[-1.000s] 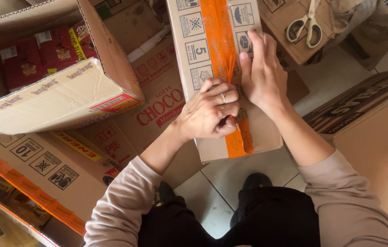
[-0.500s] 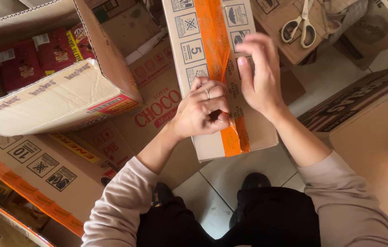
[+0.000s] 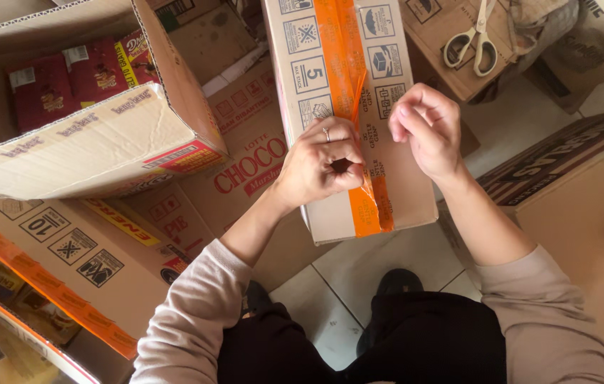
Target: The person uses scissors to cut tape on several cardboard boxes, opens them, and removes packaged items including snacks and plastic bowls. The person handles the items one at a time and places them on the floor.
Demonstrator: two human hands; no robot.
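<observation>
White floor tiles [image 3: 380, 263] show only in a narrow patch at your knees. On them stands the sealed carton [image 3: 387, 178], its near edge towards you, orange tape [image 3: 348, 64] running down its middle. Your left hand [image 3: 320, 160] pinches a lifted strip of that tape; your right hand [image 3: 426, 128] hovers beside it, fingers bunched. Cartons crowd both sides: an open box [image 3: 103, 135] left, scissors [image 3: 476, 43] on cardboard beyond
</observation>
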